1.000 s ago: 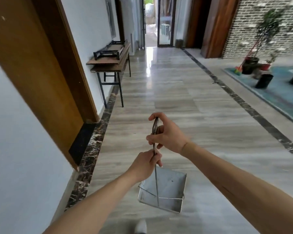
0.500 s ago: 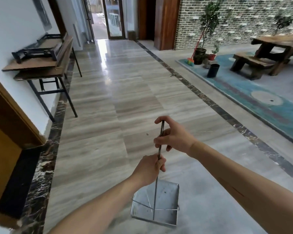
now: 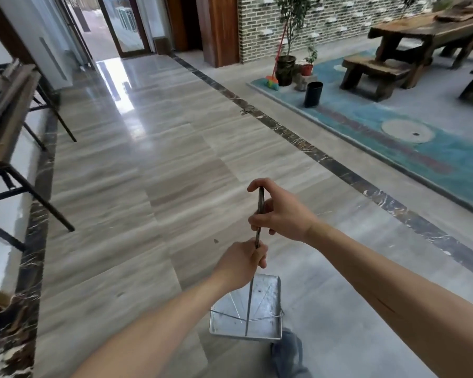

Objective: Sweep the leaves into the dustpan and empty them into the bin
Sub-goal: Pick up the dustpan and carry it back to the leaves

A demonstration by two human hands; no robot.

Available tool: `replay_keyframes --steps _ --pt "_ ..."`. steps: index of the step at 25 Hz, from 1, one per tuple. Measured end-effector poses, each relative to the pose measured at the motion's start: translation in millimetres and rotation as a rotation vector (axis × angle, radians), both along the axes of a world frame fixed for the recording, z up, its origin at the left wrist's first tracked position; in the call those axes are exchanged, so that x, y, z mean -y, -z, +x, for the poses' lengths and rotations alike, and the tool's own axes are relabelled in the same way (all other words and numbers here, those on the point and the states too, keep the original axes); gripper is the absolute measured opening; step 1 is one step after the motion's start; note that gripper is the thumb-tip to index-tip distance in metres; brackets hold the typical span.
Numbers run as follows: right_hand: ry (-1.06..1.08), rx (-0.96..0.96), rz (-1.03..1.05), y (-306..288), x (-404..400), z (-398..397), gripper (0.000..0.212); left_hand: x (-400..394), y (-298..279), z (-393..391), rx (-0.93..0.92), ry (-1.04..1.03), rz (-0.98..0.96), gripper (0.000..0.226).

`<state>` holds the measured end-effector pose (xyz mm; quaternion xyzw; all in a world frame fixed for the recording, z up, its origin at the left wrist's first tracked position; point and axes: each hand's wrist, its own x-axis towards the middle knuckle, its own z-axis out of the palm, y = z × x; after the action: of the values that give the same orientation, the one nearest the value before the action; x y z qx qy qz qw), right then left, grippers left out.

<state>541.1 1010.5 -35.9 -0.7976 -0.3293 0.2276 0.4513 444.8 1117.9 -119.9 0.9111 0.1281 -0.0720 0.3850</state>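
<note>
I see 2 hands closed around the dustpan (image 3: 254, 317) handle: left hand (image 3: 242, 264) below, right hand (image 3: 280, 214) above.

View farther right, bin (image 3: 313, 94) nearer

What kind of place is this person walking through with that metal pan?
Probably a hallway in a large house or guesthouse, opening onto a sitting area. The polished stone floor runs to a glass door, and to the right a heavy wooden table and potted plants stand before a brick wall.
</note>
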Motion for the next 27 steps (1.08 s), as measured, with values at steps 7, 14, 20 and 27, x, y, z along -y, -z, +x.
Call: replay_keyframes --steps 7,14,20,27 --pt "-0.062 0.22 -0.09 -17 -42 227 0.048 -41 -18 223 -0.016 -0.008 0.034 0.038" --pt "-0.025 0.254 -0.035 -35 -113 398 0.05 -110 -29 400 0.059 -0.074 -0.024 0.03" --pt "0.015 0.137 0.023 -33 -197 562 0.049 -192 -26 563 0.136 -0.068 -0.098 0.029" --pt "0.032 0.067 0.005 -47 -312 751 0.051 -304 -42 750 0.103 -0.047 -0.109 0.031"
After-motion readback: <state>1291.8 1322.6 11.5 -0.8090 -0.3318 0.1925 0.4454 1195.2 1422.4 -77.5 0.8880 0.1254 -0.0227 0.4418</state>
